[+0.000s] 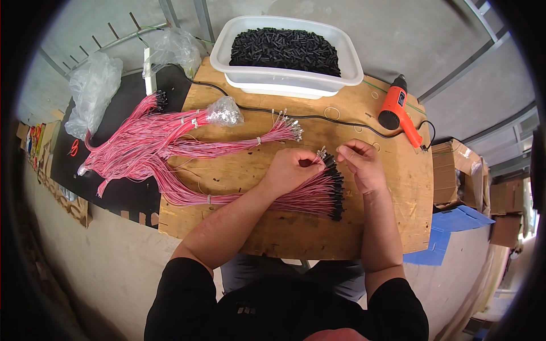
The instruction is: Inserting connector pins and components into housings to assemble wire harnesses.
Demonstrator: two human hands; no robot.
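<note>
A fanned bundle of pink and white wires (284, 203) lies across the wooden table, many of its ends covered by black sleeves (338, 196). My left hand (291, 170) is closed over the far side of this fan, fingers pinching wires near their tips. A few bare metallic ends (322, 152) stick out beside its fingertips. Just to the right, my right hand (364, 165) is raised with thumb and forefinger pinched together. Whatever lies between those fingers is too small to make out. A second tied wire bundle (244, 145) with bare metal ends lies beyond my left hand.
A white tub (219, 57) of short black tubes (284, 50) stands at the back. An orange heat gun (392, 108) lies at the right, its black cord (324, 118) crossing the table. More wire bundles (128, 145) and plastic bags (95, 91) are left. Cardboard boxes (446, 173) stand right.
</note>
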